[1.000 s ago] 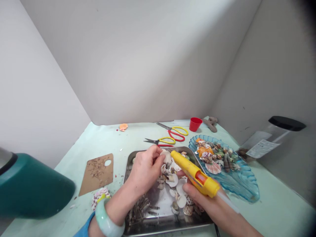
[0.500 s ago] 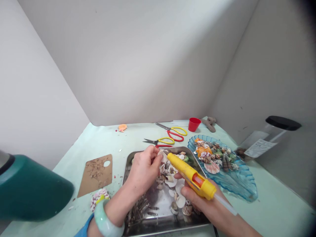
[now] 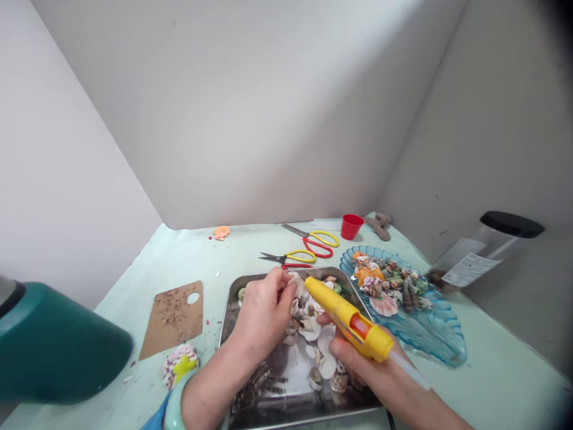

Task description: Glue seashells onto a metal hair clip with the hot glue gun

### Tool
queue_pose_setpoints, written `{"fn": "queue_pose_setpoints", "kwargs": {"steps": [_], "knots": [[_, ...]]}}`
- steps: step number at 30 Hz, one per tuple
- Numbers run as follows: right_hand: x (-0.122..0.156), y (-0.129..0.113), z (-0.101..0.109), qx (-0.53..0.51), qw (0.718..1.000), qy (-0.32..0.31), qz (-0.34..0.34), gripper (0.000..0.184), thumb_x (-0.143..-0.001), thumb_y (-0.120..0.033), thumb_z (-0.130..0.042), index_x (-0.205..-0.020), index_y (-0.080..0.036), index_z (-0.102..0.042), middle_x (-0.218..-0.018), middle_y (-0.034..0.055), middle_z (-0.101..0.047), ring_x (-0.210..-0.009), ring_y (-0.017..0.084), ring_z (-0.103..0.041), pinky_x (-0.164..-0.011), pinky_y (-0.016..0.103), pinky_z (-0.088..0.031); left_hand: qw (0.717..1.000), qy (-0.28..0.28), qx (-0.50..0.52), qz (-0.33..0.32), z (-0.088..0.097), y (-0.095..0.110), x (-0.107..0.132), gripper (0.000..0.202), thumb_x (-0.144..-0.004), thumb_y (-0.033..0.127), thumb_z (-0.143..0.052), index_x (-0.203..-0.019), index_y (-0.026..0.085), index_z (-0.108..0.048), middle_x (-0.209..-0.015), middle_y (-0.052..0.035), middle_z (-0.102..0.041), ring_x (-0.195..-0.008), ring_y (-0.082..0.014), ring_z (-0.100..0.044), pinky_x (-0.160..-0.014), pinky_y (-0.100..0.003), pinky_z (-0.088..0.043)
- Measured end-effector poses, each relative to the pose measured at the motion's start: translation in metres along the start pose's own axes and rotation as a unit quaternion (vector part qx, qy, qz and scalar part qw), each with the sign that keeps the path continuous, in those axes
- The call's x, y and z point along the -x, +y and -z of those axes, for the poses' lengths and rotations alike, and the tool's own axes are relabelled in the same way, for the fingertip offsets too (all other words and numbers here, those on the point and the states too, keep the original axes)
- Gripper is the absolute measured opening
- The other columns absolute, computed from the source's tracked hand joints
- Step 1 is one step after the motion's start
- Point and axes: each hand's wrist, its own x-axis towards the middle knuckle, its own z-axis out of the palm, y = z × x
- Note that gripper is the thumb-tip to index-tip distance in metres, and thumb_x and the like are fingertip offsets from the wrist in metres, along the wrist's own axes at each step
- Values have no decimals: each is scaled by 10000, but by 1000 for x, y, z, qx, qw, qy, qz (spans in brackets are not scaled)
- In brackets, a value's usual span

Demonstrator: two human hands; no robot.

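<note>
My right hand is wrapped round a yellow hot glue gun, with a clear glue stick poking out of its back end. Its nozzle points up and left, close to the fingers of my left hand. Those fingers are pinched together on a pale shell, only partly visible behind them. Both hands are over a metal tray of white and brown seashells. Dark, thin twig-like pieces lie in the tray's lower left, partly hidden by my left forearm.
Two pairs of scissors and a red cup stand behind the tray. A blue shell-shaped dish with shells is on the right, near a clear container. On the left are a brown board, a decorated shell and a green object.
My left wrist has shifted slightly down and left, uncovering more of the decorated shell with the yellow star. The glue gun stays nearly in place beside my left fingertips.
</note>
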Motion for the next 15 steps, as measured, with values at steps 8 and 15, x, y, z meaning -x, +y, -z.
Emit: {"fn": "queue_pose_setpoints", "kwargs": {"steps": [8, 15], "knots": [[3, 2, 1, 18, 1000, 8, 16, 374, -840, -488, -517, -1077, -213, -608, -660, -16, -523, -565, 123, -451, -557, 233, -401, 999, 9, 10, 36, 2, 2, -1, 154, -844, 320, -472, -745, 210, -517, -499, 36, -605, -447, -124, -574, -503, -220, -415], [1, 5, 0, 13, 1000, -7, 11, 378, -840, -500, -522, -1048, -193, -596, -610, -39, -459, -502, 95, -374, -512, 220, -357, 997, -11, 63, 52, 1, -1, -2, 154, -837, 343, -482, -764, 210, -504, -563, 29, -641, -438, -118, -585, -468, -211, -423]]}}
